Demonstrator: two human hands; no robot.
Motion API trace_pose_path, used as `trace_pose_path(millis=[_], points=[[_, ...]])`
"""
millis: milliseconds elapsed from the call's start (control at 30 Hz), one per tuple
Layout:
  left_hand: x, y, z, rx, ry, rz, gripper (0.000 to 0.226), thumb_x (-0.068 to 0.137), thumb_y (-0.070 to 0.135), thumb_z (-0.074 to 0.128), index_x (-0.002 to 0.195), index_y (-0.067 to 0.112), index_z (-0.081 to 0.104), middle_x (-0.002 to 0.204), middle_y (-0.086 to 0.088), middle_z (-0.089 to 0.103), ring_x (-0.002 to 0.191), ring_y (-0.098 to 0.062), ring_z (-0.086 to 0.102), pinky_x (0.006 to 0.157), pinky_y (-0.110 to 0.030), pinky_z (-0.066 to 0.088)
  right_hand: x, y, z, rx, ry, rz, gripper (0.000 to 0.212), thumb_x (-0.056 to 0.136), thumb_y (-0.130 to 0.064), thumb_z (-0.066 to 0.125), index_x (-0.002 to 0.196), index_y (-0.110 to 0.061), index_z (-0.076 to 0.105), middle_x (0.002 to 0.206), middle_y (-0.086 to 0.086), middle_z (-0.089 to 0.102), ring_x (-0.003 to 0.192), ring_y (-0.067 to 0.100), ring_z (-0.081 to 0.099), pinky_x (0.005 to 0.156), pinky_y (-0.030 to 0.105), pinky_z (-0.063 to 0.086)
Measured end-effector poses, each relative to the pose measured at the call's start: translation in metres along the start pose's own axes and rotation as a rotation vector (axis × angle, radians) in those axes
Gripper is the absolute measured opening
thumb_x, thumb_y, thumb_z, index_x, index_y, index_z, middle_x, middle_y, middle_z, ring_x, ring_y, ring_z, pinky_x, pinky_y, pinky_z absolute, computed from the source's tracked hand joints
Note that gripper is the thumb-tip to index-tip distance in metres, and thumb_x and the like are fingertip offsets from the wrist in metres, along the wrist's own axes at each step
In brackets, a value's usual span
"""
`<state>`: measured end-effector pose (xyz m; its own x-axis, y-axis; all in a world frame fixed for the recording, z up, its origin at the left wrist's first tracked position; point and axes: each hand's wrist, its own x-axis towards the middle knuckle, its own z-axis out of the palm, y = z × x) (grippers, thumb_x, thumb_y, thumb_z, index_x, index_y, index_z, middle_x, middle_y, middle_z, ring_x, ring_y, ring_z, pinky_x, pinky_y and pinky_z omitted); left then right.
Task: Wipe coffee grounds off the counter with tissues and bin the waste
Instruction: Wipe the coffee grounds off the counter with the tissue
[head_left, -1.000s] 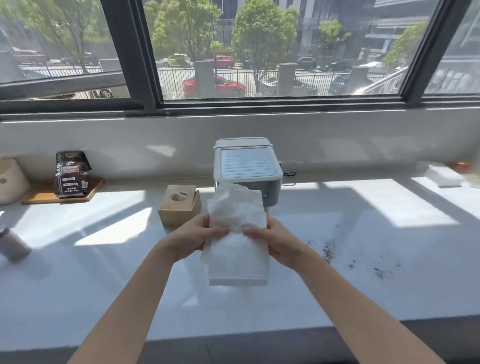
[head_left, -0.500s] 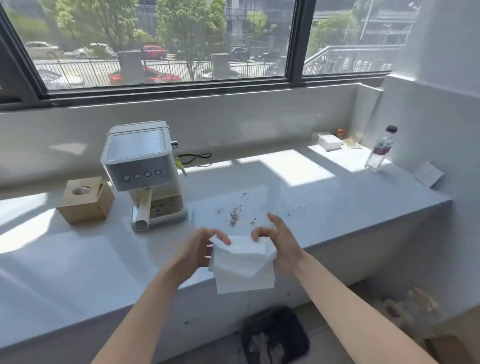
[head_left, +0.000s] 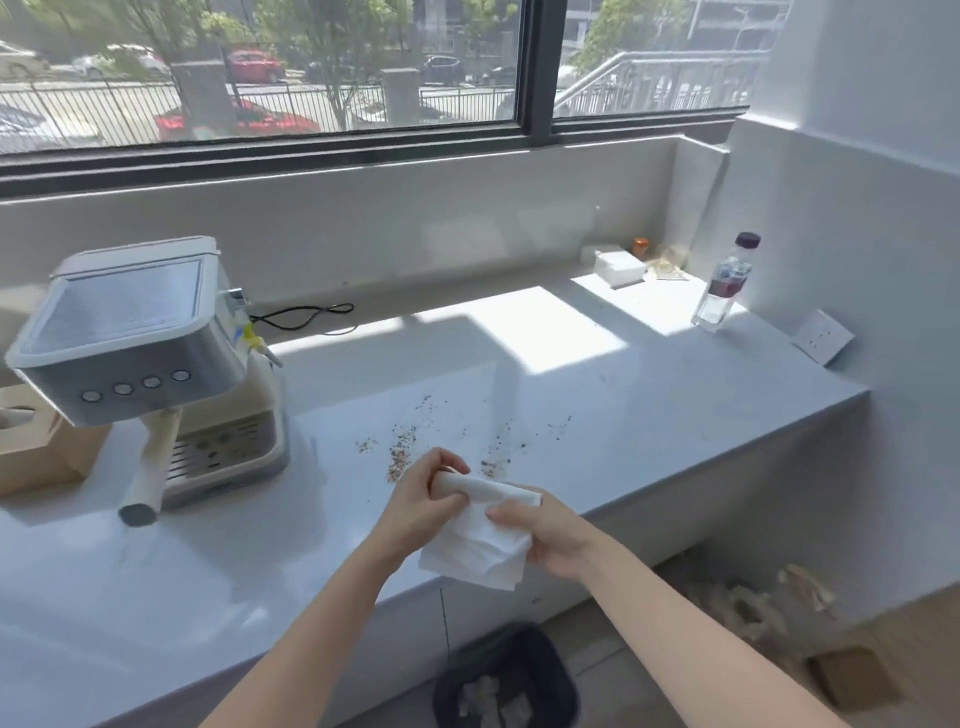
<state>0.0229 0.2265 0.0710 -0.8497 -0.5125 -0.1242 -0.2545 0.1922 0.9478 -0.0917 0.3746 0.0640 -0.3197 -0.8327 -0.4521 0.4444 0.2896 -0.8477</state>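
1. A pale grey counter (head_left: 649, 415) runs under a wide dark-framed window (head_left: 537, 67) and ends at a white wall on the right; sunlight falls in patches on its back half.
2. An espresso machine (head_left: 140, 353) stands toward the counter's left end, with a cardboard tissue box (head_left: 36, 452) at its left (cut off by the picture's edge).
3. In the back right corner are a clear bottle (head_left: 724, 283) with a dark cap and a small white box (head_left: 618, 267).
4. Coffee grounds (head_left: 402, 454) lie scattered mid-counter, near the front edge.
5. A black bin (head_left: 506, 680) sits on the floor below the front edge, with white crumpled waste inside.
6. The white tissue (head_left: 478, 548) is held over the counter's front edge, just on the near side of the grounds.
7. The left hand (head_left: 421, 504) has its fingers curled round the tissue's rolled top end.
8. The right hand (head_left: 553, 540) pinches the tissue's other side, thumb on top; the rest hangs between both hands.
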Motion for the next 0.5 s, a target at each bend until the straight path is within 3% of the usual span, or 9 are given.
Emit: trace_pose_path(millis=[100,233,333,500], points=[[0.029,-0.005,0.017,0.019,0.015,0.003,0.025,0.063,0.015,0.049,0.083,0.028,0.058,0.08,0.011,0.06,0.066,0.0,0.052,0.056,-0.013,0.04,0.018,-0.008,-0.023,-0.03,0.013,0.046,0.033,0.088,-0.021,0.059,0.121,-0.02,0.063,0.115,0.011,0.064,0.101,0.024,0.061,0.086,0.04,0.047],[0.061,-0.008,0.033,0.049,-0.069,0.005,0.03,0.065,0.011,0.043,0.088,0.025,0.057,0.085,0.008,0.06,0.079,-0.012,0.054,0.067,-0.028,0.041,0.036,-0.028,-0.063,-0.035,-0.105,0.199,0.043,0.082,-0.055,0.056,0.111,-0.024,0.068,0.098,0.001,0.067,0.088,0.018,0.063,0.074,0.032,0.054],[0.083,-0.007,0.048,0.09,-0.111,0.002,0.03,0.067,0.012,0.045,0.088,0.028,0.057,0.087,0.009,0.06,0.081,-0.011,0.055,0.071,-0.03,0.043,0.048,-0.04,-0.094,-0.135,-0.193,0.215,0.034,0.087,-0.045,0.059,0.112,-0.022,0.068,0.099,-0.001,0.066,0.087,0.014,0.065,0.072,0.029,0.054],[0.121,-0.008,0.093,0.08,0.068,0.012,0.035,0.076,0.005,0.049,0.098,0.032,0.056,0.093,0.018,0.062,0.087,0.001,0.056,0.073,-0.015,0.043,0.08,-0.042,-0.142,-0.225,-0.047,0.144,0.021,0.093,-0.019,0.054,0.106,-0.015,0.07,0.094,0.005,0.067,0.084,0.018,0.063,0.068,0.028,0.051]])
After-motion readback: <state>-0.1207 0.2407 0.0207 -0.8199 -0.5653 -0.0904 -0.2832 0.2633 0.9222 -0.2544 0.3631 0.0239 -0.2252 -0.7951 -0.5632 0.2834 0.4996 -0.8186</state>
